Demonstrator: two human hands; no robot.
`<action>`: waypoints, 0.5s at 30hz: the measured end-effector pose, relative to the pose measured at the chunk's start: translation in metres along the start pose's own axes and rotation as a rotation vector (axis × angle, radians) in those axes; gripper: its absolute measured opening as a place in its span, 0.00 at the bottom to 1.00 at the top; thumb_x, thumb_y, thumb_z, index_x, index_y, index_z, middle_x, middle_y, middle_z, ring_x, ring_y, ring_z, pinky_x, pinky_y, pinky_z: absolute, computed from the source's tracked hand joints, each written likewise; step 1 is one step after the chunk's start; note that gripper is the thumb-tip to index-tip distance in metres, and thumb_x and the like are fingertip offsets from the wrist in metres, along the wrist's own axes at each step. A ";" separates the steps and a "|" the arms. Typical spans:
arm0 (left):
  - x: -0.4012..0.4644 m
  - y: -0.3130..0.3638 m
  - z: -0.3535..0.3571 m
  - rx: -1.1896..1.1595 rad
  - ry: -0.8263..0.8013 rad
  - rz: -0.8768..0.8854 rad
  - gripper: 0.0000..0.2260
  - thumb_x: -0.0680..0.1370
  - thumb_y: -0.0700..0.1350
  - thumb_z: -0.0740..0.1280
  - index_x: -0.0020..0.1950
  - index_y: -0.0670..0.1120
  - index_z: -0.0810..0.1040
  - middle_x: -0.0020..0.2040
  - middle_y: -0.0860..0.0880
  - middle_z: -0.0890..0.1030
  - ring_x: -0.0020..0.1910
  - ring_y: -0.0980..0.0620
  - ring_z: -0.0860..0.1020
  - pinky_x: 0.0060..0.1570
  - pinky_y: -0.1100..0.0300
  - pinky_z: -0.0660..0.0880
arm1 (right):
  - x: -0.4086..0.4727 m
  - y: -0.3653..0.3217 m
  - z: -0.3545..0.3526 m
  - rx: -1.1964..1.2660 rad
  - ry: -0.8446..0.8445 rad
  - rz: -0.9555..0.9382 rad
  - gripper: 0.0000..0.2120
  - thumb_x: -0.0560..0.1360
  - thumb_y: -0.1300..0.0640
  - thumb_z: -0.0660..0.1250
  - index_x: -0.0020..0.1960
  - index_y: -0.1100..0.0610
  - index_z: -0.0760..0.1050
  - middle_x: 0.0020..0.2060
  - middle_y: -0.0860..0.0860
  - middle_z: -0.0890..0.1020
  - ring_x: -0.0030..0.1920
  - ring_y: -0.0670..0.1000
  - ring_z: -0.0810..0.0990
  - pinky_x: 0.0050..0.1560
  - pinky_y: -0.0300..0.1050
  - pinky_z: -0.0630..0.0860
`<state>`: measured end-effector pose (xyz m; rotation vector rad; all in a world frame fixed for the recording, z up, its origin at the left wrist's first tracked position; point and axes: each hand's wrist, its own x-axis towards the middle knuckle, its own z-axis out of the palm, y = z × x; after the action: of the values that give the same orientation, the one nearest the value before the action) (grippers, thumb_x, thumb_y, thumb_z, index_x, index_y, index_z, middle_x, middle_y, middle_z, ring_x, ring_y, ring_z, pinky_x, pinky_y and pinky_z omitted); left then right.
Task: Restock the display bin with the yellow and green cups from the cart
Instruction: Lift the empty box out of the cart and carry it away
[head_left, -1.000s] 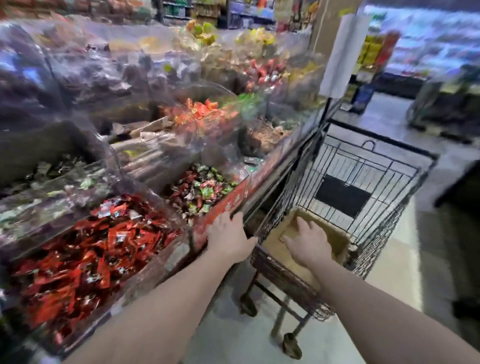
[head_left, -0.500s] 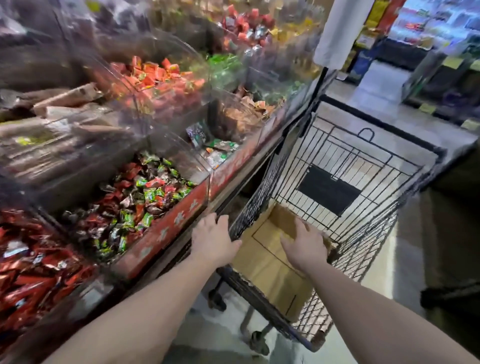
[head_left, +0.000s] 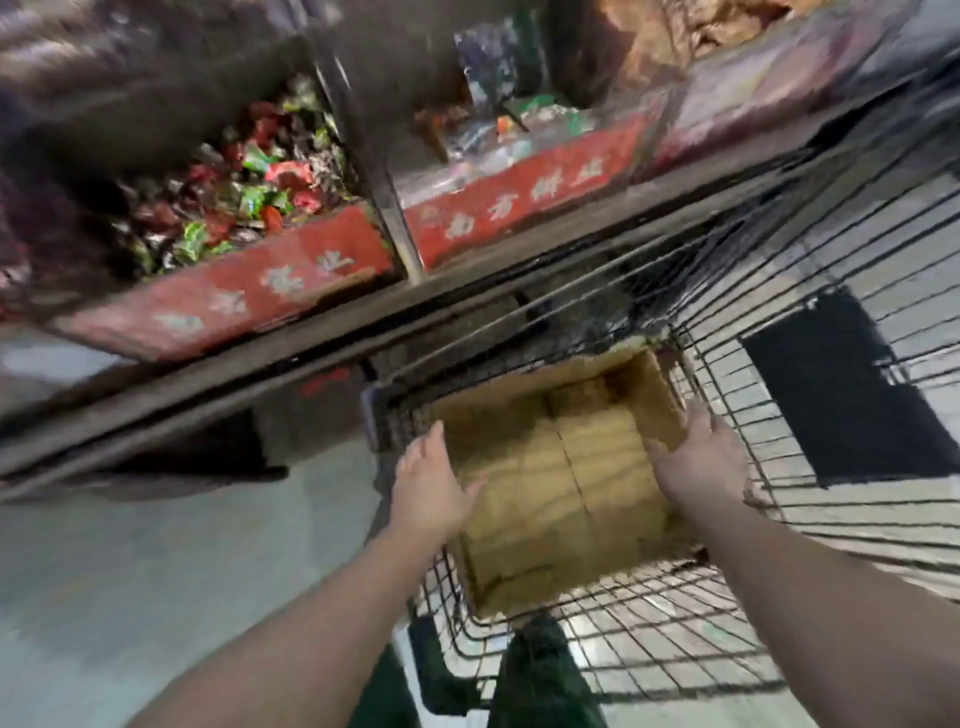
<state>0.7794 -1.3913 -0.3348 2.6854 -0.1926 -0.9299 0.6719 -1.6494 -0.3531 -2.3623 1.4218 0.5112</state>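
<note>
Both hands now lower, left (head_left: 434, 486), right (head_left: 704, 460), grip open on brown, cupless box (head_left: 561, 467)

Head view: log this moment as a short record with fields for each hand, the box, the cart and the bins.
left hand: open, at the left edge of the cardboard box
right hand: open, on the box's right wall
box: open-topped, inside the wire cart; no cups visible
bins: wrapped candies behind red labels
</note>
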 end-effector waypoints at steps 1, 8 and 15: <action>-0.003 0.001 0.011 -0.083 -0.001 -0.061 0.42 0.73 0.58 0.69 0.78 0.49 0.48 0.76 0.45 0.61 0.74 0.44 0.61 0.71 0.52 0.60 | 0.008 0.007 0.001 -0.004 -0.021 -0.006 0.36 0.74 0.43 0.65 0.76 0.51 0.52 0.72 0.61 0.64 0.72 0.62 0.62 0.70 0.60 0.63; 0.003 0.005 0.056 -0.399 0.053 -0.335 0.43 0.68 0.48 0.77 0.76 0.48 0.56 0.68 0.46 0.71 0.66 0.45 0.72 0.61 0.58 0.68 | 0.056 0.031 0.022 0.026 -0.155 -0.040 0.39 0.73 0.45 0.67 0.75 0.45 0.48 0.68 0.60 0.69 0.65 0.63 0.71 0.62 0.63 0.72; 0.018 -0.001 0.092 -0.315 0.006 -0.562 0.41 0.77 0.47 0.68 0.77 0.44 0.41 0.65 0.38 0.74 0.59 0.39 0.77 0.57 0.49 0.75 | 0.093 0.044 0.050 0.085 -0.277 -0.013 0.25 0.78 0.53 0.62 0.74 0.52 0.59 0.60 0.59 0.78 0.58 0.62 0.78 0.57 0.55 0.75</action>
<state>0.7356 -1.4151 -0.4146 2.4719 0.6856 -0.9936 0.6668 -1.7180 -0.4450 -2.1353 1.2752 0.7274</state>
